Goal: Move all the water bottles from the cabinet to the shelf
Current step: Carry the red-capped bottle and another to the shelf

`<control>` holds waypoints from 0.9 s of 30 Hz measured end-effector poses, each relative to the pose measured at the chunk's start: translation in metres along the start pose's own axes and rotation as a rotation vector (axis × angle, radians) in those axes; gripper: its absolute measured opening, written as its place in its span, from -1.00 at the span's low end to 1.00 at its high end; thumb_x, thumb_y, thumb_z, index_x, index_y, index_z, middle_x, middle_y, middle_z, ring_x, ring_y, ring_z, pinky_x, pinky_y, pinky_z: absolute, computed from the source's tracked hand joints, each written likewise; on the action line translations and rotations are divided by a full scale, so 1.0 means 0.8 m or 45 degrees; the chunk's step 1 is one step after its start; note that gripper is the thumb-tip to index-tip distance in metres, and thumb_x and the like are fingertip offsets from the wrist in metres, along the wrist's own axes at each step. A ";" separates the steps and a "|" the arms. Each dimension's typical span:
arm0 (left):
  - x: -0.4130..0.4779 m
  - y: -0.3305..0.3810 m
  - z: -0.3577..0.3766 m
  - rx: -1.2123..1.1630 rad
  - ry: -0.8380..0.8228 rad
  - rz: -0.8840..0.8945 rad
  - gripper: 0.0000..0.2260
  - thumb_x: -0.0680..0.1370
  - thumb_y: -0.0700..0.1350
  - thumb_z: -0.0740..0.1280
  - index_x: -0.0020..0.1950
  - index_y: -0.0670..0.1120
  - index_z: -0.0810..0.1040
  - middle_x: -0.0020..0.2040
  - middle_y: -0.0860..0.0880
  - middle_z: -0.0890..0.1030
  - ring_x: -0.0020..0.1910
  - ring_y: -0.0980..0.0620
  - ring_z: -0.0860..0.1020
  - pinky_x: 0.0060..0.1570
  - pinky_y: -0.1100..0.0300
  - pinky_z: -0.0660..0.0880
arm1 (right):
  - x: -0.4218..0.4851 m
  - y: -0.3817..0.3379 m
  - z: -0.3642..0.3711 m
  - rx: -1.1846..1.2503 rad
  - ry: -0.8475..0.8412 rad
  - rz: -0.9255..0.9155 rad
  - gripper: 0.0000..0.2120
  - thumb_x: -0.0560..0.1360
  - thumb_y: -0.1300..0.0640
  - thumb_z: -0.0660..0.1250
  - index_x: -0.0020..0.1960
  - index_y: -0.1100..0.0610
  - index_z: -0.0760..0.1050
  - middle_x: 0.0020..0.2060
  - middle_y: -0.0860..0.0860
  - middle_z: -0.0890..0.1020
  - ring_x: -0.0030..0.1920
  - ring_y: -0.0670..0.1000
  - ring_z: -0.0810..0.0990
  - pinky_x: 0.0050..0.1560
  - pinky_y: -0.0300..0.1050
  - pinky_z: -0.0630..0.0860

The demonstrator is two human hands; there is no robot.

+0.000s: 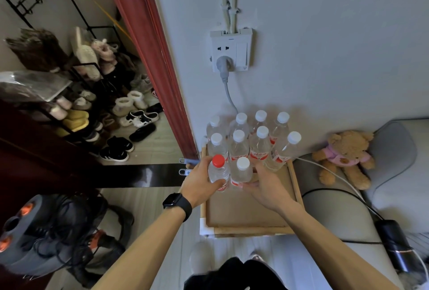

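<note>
Clear plastic crowds the far end of the wooden tabletop (250, 210) under me: I count eight white-capped water bottles (239, 148) standing packed against the wall, plus the two in front. My left hand (199, 182) has its fingers wrapped around the red-capped bottle (218, 173), thumb across its lower label, so that grip looks firm. My right hand (267, 185) cups the white-capped front bottle (242, 171) from its right side; the fingers curl toward it and touch its base, but I cannot tell whether they fully close on it. Both front bottles stand upright, touching each other and just beside the rear cluster.

Where things stand is harder to call. I see no cabinet and no obvious shelf for bottles; the black rack (76, 94) at left holds shoes. If this surface is the source, nearly everything remains to be moved and these two are the first to go. If it is the destination, ten have arrived and I cannot see how many are left. The frame alone does not settle it.
</note>
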State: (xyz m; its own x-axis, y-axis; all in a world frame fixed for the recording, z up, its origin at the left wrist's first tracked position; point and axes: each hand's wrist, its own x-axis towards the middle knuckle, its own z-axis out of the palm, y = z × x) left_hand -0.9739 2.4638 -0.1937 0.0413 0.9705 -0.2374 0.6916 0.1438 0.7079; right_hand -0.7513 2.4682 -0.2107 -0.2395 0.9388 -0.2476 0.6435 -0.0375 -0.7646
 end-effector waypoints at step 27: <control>-0.004 0.034 0.014 0.013 0.115 -0.261 -0.30 0.47 0.10 0.44 0.52 0.05 0.20 0.14 -0.03 0.62 0.00 -0.07 0.62 -0.09 0.16 0.50 | 0.012 0.006 -0.005 0.014 -0.107 -0.072 -0.35 0.50 -0.11 0.41 0.50 -0.10 0.20 0.34 -0.13 0.50 0.24 -0.05 0.54 0.20 0.00 0.56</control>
State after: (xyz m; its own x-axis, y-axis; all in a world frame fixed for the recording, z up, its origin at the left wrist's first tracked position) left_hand -0.9472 2.4625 -0.1813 -0.1652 0.9346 -0.3151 0.6861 0.3385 0.6440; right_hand -0.7476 2.4781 -0.2142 -0.3352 0.9077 -0.2526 0.6193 0.0102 -0.7851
